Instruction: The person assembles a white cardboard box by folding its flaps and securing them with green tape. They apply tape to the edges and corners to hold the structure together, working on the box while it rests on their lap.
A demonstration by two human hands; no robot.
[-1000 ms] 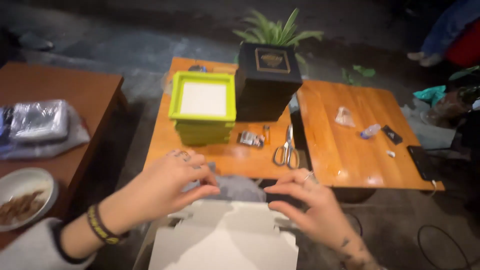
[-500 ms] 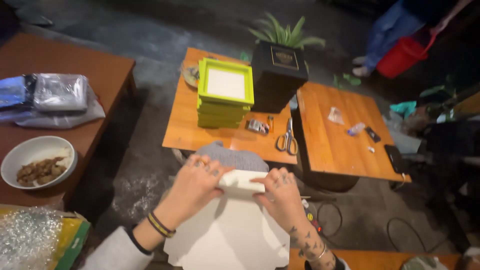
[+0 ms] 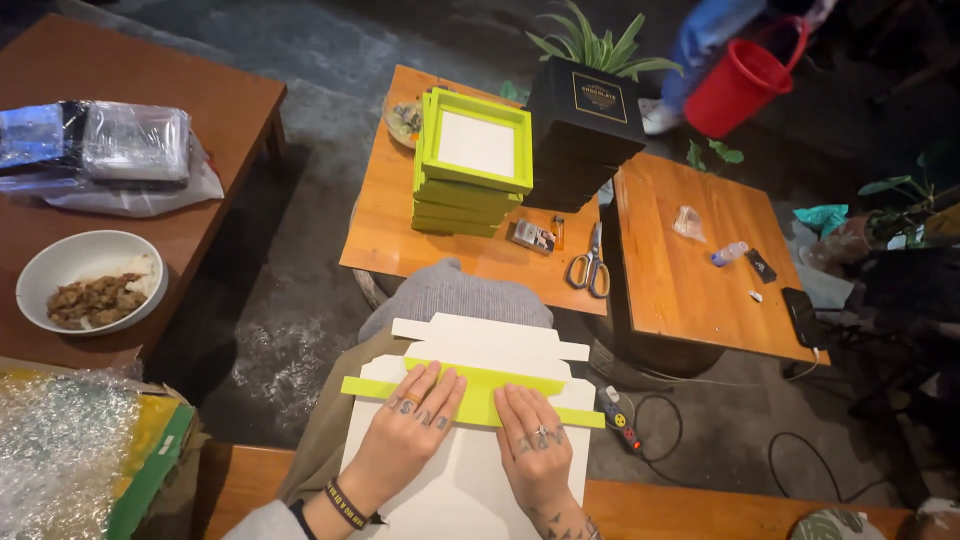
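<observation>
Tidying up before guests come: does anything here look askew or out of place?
The stack of green frames is uneven, its layers shifted against each other. A power strip and cables lie loose on the floor. Both hands, left and right, press a green strip onto white cardboard.

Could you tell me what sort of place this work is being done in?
Probably a small home or craft workshop for box-making: both hands press a flat card blank, with stacked lime-green boxes, black boxes and scissors on low wooden tables.

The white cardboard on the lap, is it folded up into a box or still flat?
Flat. The white cardboard lies spread open, both hands pressing its green strip.
</observation>
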